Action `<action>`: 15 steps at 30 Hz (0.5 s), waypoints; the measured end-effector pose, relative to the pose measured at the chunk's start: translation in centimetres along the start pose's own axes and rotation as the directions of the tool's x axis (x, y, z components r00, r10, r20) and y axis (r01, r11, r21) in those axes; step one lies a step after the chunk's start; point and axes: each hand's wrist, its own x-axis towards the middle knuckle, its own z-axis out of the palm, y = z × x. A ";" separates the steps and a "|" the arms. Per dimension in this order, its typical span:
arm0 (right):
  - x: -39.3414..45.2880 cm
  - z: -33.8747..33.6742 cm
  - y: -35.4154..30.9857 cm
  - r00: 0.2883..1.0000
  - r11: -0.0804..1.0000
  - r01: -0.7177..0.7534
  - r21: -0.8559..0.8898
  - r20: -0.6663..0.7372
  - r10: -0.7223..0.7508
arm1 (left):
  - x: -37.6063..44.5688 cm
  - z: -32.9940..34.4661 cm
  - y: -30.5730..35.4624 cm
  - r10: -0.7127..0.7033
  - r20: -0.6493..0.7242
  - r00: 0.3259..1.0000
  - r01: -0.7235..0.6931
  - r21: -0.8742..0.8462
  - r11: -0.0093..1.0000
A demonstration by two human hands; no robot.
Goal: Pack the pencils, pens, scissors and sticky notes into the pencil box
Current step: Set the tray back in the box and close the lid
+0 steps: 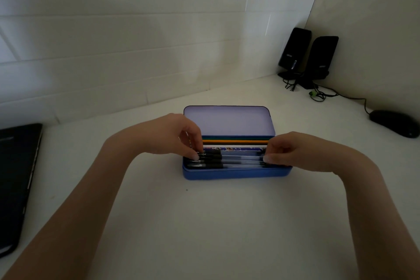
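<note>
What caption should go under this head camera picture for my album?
Both hands, left and right, settle pens into an open blue pencil box on a white desk.

Blue pencil box [236, 174], black-capped pens [210, 161]

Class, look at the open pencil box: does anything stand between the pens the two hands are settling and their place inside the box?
Nothing visible does. The pens already lie in the front of the blue pencil box, the left hand at their capped ends and the right hand at the other. The lid stands open behind them.

Both forearms reach forward; left hand [181, 136] and right hand [288, 150] fingers curled, tips pinching downward
</note>
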 end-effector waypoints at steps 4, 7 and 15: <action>0.3 0.1 0.0 1.000 1.000 0.014 -0.024 -0.012 -0.015 | 0.0 0.0 -0.1 0.011 0.001 1.000 -0.011 0.001 1.000; 0.5 0.4 -0.2 0.999 0.999 0.013 -0.044 -0.028 -0.014 | -0.1 -0.1 -0.2 0.031 -0.023 0.999 -0.031 0.009 0.999; 0.4 0.3 -0.4 0.999 0.999 -0.046 -0.015 -0.013 0.045 | -0.3 -0.4 -0.2 0.032 -0.015 0.999 -0.032 -0.020 0.999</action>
